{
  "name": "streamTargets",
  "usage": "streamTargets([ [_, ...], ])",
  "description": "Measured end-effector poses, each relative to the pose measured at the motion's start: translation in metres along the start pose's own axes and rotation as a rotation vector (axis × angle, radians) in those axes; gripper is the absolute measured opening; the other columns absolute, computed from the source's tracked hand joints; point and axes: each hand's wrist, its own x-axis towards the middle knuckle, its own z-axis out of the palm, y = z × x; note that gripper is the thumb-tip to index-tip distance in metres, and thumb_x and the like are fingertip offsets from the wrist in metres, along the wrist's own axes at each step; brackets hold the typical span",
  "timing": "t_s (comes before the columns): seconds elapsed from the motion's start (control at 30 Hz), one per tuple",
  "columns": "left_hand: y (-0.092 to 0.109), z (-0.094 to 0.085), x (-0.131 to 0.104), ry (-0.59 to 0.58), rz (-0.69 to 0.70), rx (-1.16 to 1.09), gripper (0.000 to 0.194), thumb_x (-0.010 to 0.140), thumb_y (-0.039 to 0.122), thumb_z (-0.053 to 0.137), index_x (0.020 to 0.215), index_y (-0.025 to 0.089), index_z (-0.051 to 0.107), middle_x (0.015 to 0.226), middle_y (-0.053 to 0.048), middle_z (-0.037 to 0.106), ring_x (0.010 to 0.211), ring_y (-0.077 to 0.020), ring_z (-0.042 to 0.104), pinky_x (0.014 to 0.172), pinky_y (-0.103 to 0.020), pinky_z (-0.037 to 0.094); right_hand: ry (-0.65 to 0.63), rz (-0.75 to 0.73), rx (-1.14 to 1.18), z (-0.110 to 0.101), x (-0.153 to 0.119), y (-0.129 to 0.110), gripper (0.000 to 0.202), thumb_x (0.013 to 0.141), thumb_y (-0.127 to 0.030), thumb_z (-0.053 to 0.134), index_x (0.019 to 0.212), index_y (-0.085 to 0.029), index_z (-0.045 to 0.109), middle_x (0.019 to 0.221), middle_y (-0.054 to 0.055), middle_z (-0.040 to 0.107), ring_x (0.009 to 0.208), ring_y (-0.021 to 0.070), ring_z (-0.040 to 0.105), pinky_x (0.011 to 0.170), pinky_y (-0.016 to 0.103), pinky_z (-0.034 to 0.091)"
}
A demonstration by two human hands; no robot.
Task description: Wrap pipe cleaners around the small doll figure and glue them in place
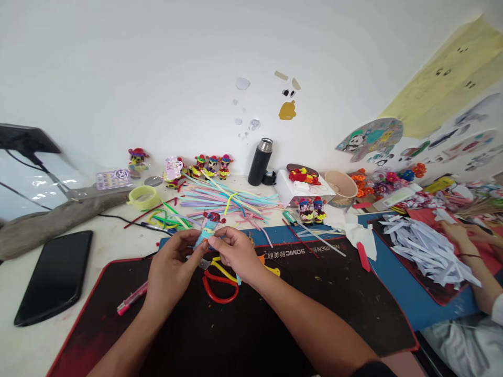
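Observation:
Between my two hands is a small pipe-cleaner figure with a light blue body, a yellow band and a red top. My left hand grips it from the left, thumb and fingers closed on its lower body. From the right, my right hand pinches its side. Under the hands, red-handled scissors lie on the black mat. Yellow and light blue pipe cleaners hang or lie beside them; which one is not clear. A pink pen rests left of my left wrist.
Behind lie pastel pipe cleaners, a black thermos, a tape roll and finished figures. At left is a black tablet. At right, another person's hand is near white paper strips.

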Motion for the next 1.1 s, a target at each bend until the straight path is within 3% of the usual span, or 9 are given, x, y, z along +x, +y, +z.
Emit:
streamTargets([
  [0.27,-0.008,-0.007,0.007,0.019,0.023,0.211,0.045,0.080,0.055,0.080,0.109,0.022,0.072,0.103,-0.007,0.077,0.091,-0.0263,0.073,0.082,-0.036,0.057,-0.037,-0.002,-0.073,-0.006,-0.004,0.002,0.051,0.077,-0.066,0.083,0.079,-0.019,0.063,0.052,-0.012,0.041,0.039,0.0052,0.028,0.040,0.023,0.020],
  [0.67,-0.009,-0.006,0.014,0.007,-0.013,0.238,0.044,0.078,0.056,0.080,0.106,0.023,0.072,0.100,-0.006,0.078,0.091,-0.0277,0.074,0.082,-0.038,0.058,-0.021,-0.068,-0.283,-0.001,-0.011,-0.005,0.037,0.089,-0.054,0.072,0.088,-0.017,0.074,0.053,-0.008,0.042,0.051,0.0101,0.036,0.051,0.024,0.027],
  [1.1,0.004,-0.007,0.018,0.013,-0.156,-0.119,0.047,0.064,0.051,0.095,0.095,0.021,0.075,0.087,-0.003,0.077,0.080,-0.0231,0.073,0.075,-0.032,0.060,-0.027,-0.082,-0.303,0.000,-0.009,-0.004,0.037,0.090,-0.053,0.069,0.090,-0.016,0.079,0.052,-0.007,0.040,0.051,0.0108,0.035,0.051,0.025,0.025],
])
